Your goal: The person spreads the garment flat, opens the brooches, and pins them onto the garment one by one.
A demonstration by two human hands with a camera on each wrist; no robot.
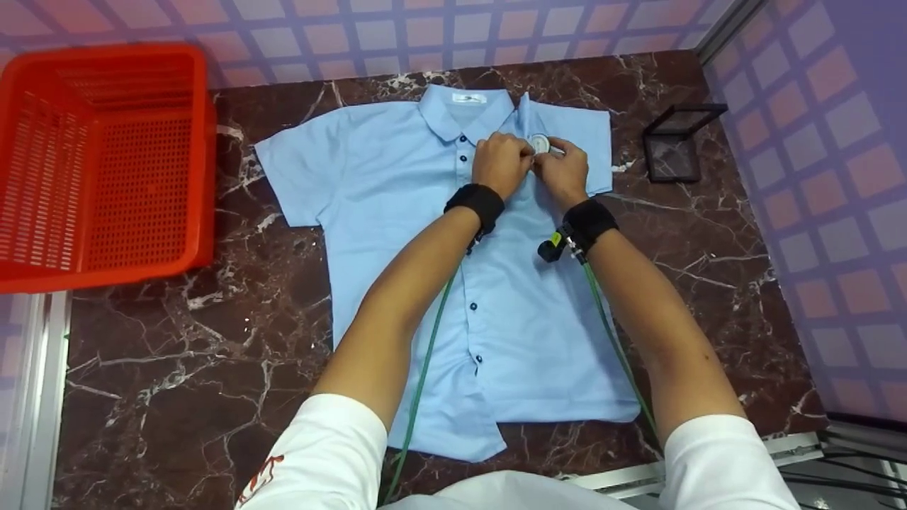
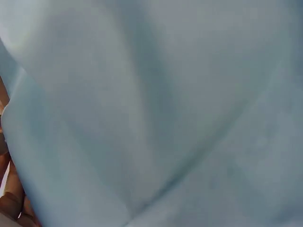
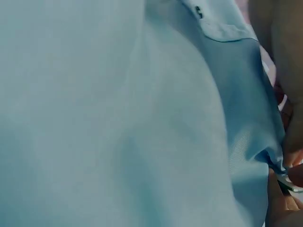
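A light blue short-sleeved shirt (image 1: 397, 163) with dark buttons lies front up, collar away from me. At its right chest, a round white badge (image 1: 540, 144) with a pale rim stands up between my hands. My right hand (image 1: 563, 170) pinches the badge with thumb and fingers. Close against it, my left hand (image 1: 501, 164) has curled fingers gripping a bit of the shirt cloth, which is bunched and raised there. Shirt fabric (image 2: 156, 94) fills most of the left wrist view. In the right wrist view, fingers (image 3: 284, 213) meet at the gathered cloth; the badge's back is mostly hidden.
A red plastic basket (image 1: 142, 177) stands at the left. A small black open frame-like stand (image 1: 672, 145) sits right of the shirt, on the dark marbled table (image 1: 269, 340). Checked panels (image 1: 425, 35) close off the back and right. Green cables (image 1: 425, 368) trail from both wrists.
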